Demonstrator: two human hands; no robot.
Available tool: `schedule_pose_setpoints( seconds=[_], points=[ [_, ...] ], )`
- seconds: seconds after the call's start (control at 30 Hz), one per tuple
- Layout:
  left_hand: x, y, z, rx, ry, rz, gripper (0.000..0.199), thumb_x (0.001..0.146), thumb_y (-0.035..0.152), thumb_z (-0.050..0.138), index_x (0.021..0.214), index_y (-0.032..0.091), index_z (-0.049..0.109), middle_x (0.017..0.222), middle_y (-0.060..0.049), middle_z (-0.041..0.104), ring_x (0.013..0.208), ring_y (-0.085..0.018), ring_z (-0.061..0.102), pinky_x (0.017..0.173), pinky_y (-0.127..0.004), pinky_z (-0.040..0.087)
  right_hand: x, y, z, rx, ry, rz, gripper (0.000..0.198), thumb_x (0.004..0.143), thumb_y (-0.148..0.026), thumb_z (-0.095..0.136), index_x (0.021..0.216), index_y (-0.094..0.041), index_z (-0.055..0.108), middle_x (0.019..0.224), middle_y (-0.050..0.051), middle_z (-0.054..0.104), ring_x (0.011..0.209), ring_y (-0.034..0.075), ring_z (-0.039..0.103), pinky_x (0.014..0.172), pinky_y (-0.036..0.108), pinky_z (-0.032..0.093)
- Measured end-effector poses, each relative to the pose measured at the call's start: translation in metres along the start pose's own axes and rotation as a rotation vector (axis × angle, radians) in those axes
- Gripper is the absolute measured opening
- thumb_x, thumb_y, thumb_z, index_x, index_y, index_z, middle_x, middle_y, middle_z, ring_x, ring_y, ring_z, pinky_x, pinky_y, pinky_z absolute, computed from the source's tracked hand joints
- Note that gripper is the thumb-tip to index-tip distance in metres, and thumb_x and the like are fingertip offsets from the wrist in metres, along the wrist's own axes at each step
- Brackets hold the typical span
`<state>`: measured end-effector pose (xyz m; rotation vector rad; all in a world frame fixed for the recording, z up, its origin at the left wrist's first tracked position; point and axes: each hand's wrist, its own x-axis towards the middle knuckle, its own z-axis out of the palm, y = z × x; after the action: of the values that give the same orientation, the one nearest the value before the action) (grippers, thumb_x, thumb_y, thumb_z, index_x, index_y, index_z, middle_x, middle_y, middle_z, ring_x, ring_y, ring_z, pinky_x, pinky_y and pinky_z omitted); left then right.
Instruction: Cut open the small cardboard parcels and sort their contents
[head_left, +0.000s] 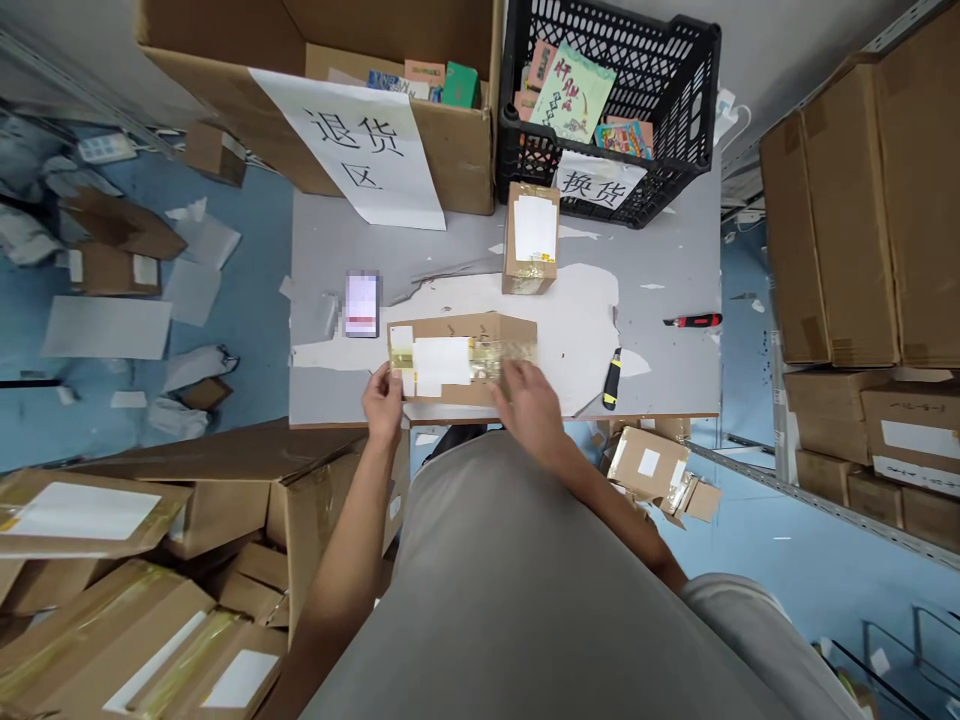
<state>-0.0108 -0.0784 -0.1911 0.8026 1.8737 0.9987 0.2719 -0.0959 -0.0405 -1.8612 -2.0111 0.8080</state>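
Observation:
A long cardboard box [444, 328] with white labels and shiny clear tape lies at the table's near edge. My left hand [384, 402] pinches its near left corner, thumb and fingers closed on the edge. Over the taped right part of that box bends my right hand [534, 405], its fingers on the top and the thumb by the near side; the fingertips are slightly blurred. Behind the box stands a smaller taped carton [535, 230] with a white label. A phone [362, 304] with a lit screen, blurred out, lies to the left.
Two utility knives, one yellow-black [613, 380] and one red-black [694, 321], lie on the right. At the back stand a large carton [465, 150] and a black crate [679, 110] holding books. Opened cartons fill a big box [300, 520] at lower left. Stacked cartons [847, 220] stand right.

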Motion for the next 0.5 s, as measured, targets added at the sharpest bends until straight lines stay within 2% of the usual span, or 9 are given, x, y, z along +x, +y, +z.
schedule_pose_setpoints(
  seconds=[0.13, 0.23, 0.37, 0.5],
  points=[
    [0.024, -0.011, -0.015, -0.009, 0.129, -0.089, 0.053, 0.090, 0.050, 0.074, 0.128, 0.012, 0.075, 0.141, -0.021, 0.079, 0.132, -0.034, 0.074, 0.117, -0.048, 0.060, 0.007, -0.064, 0.002, -0.014, -0.169, -0.181, 0.071, 0.112, -0.049, 0.069, 0.171, -0.012, 0.053, 0.157, 0.027, 0.066, 0.148, 0.044, 0.064, 0.125, 0.062, 0.057],
    [0.036, -0.013, -0.024, 0.040, 0.129, -0.149, 0.046, 0.091, 0.039, 0.069, 0.124, 0.010, 0.077, 0.140, -0.021, 0.080, 0.132, -0.033, 0.075, 0.119, -0.048, 0.060, 0.012, -0.094, 0.011, 0.015, -0.244, -0.280, 0.082, 0.109, -0.047, 0.076, 0.179, -0.020, 0.042, 0.166, 0.023, 0.061, 0.157, 0.042, 0.057, 0.129, 0.064, 0.054],
    [0.042, -0.013, -0.031, 0.069, 0.107, -0.173, 0.041, 0.090, 0.034, 0.068, 0.122, 0.010, 0.078, 0.135, -0.020, 0.082, 0.130, -0.034, 0.076, 0.120, -0.051, 0.059, 0.014, -0.101, 0.017, 0.043, -0.266, -0.340, 0.085, 0.109, -0.048, 0.076, 0.181, -0.028, 0.037, 0.172, 0.017, 0.058, 0.161, 0.040, 0.054, 0.132, 0.063, 0.052],
    [0.040, -0.012, -0.028, 0.087, 0.093, -0.159, 0.044, 0.092, 0.033, 0.066, 0.127, 0.009, 0.077, 0.135, -0.019, 0.082, 0.130, -0.033, 0.077, 0.121, -0.051, 0.059, 0.010, -0.082, 0.011, 0.039, -0.223, -0.283, 0.079, 0.113, -0.052, 0.068, 0.180, -0.019, 0.041, 0.170, 0.022, 0.059, 0.158, 0.040, 0.057, 0.130, 0.059, 0.054]
  ],
)
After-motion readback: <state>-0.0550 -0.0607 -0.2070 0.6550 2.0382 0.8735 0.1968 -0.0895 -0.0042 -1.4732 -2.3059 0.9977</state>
